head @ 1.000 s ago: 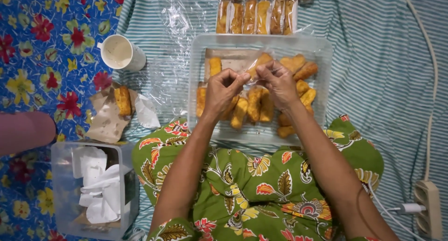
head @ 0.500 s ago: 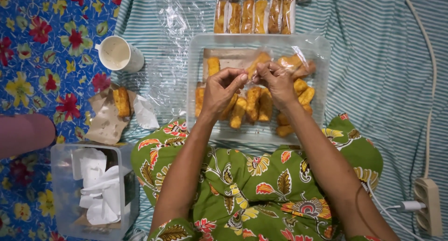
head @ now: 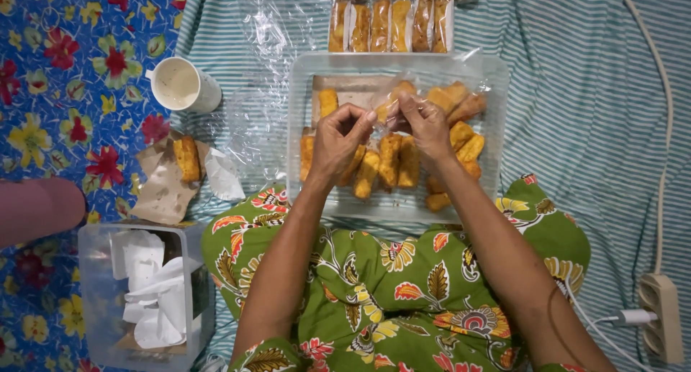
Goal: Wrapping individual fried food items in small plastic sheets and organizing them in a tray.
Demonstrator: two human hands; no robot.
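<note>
My left hand (head: pixel 340 138) and my right hand (head: pixel 426 124) meet above a clear plastic tray (head: pixel 491 77) that holds several golden fried pastries (head: pixel 389 163). Both hands pinch a small clear plastic bag (head: pixel 387 107) with a pastry inside it, held just over the tray. At the top edge lies a row of bagged pastries (head: pixel 392 23) side by side. Brown paper lines the tray's far left part.
A white cup (head: pixel 181 85) stands left of the tray. One pastry on brown paper (head: pixel 186 159) lies below the cup. A clear box of white papers (head: pixel 144 293) sits bottom left. Loose clear plastic sheets (head: pixel 270 33) lie top centre. A power strip (head: pixel 661 316) with cable is at right.
The hands have shifted slightly on the small bag, twisting it between the fingers. Nothing else has moved.
</note>
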